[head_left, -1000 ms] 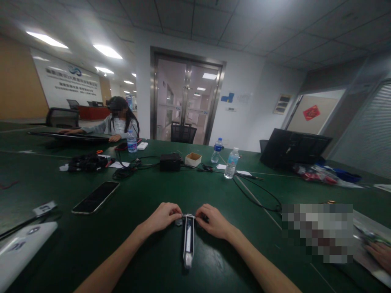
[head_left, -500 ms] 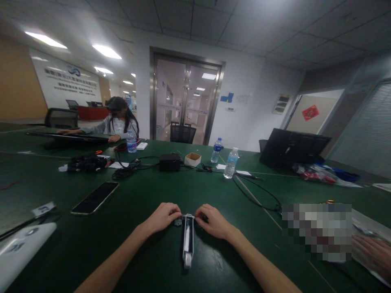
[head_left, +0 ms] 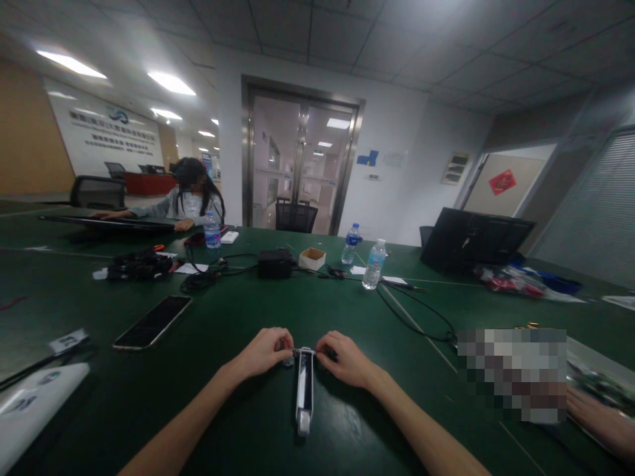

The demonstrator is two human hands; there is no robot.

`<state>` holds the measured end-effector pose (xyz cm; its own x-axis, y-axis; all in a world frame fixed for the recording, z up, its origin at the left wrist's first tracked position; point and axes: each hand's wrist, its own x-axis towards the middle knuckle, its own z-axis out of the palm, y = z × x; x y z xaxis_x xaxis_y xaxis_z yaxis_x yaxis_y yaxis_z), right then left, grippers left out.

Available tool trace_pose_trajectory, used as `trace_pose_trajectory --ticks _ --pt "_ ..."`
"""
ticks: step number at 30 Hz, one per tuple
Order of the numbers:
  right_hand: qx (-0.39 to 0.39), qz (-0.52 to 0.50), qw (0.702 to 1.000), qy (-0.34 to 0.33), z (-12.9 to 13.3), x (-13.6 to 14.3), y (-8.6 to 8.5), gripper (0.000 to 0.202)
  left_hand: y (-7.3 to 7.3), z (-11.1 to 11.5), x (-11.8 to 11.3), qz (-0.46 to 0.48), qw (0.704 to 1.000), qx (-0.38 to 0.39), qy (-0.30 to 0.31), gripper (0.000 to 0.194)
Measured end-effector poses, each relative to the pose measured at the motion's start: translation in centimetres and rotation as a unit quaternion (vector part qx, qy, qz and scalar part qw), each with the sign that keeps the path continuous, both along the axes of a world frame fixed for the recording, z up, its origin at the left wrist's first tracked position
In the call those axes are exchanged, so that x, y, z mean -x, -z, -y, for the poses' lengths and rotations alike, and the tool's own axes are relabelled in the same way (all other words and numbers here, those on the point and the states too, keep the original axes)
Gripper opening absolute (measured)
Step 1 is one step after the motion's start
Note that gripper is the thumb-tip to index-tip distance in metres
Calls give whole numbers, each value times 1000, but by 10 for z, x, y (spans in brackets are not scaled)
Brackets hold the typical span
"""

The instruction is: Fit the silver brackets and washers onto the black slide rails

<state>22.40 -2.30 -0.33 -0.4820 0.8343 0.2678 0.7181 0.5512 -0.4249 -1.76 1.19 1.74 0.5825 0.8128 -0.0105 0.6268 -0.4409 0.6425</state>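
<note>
A long, narrow device with a pale metal frame (head_left: 305,390) and a dark inner channel lies on the green table, pointing straight away from me. A thin crosspiece runs over its far end. My left hand (head_left: 270,347) is closed, thumb and fingers pinching the left end of that crosspiece. Under those fingertips a small grey metal piece (head_left: 288,361) partly shows. On the other side, my right hand (head_left: 342,357) curls its fingers closed at the crosspiece's right end. The exact grip of both hands is partly hidden by the fingers.
A phone (head_left: 153,322) lies to the left, beyond a white device (head_left: 44,410). Further back are cables, a black box (head_left: 275,264), a small open box (head_left: 312,258) and water bottles (head_left: 374,264). A co-worker's hand (head_left: 600,416) is at right; another person (head_left: 191,198) sits back left.
My hands stay at the far end of the narrow device with only slight finger movement. The co-worker's hand at the right has shifted a little. The view has moved slightly.
</note>
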Motion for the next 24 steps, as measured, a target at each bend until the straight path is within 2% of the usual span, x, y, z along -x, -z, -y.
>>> trace_pose_trajectory --ticks 12,24 --pt "9 8 1000 2 1 1 -5 9 -4 2 0 14 1000 11 7 19" --pt "-7 4 1000 4 -1 1 0 8 -2 3 -4 66 997 -45 -2 22"
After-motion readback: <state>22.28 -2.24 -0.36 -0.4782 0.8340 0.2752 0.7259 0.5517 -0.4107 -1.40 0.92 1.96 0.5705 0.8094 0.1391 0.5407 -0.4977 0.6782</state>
